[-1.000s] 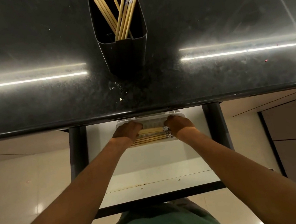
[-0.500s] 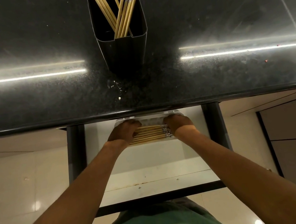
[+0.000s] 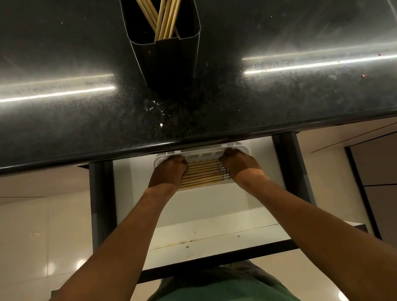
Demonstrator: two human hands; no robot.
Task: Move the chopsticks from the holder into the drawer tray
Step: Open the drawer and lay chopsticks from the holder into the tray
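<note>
A dark rectangular holder (image 3: 168, 62) stands on the black countertop (image 3: 35, 136) with several wooden chopsticks (image 3: 166, 8) leaning inside it. Below the counter edge an open white drawer (image 3: 203, 227) holds a white tray (image 3: 200, 153). Several chopsticks (image 3: 202, 174) lie side by side across the tray. My left hand (image 3: 168, 171) is curled over their left ends and my right hand (image 3: 239, 163) over their right ends. The far part of the tray is hidden under the counter edge.
Dark drawer rails (image 3: 103, 203) run along both sides of the drawer. Its front panel (image 3: 208, 261) is close to my body. Small white specks (image 3: 160, 124) lie on the counter in front of the holder. A pale tiled floor (image 3: 25, 240) lies below.
Both hands have shifted slightly toward the back of the tray with the chopsticks. The bundle between them now lies as a flatter, more even row.
</note>
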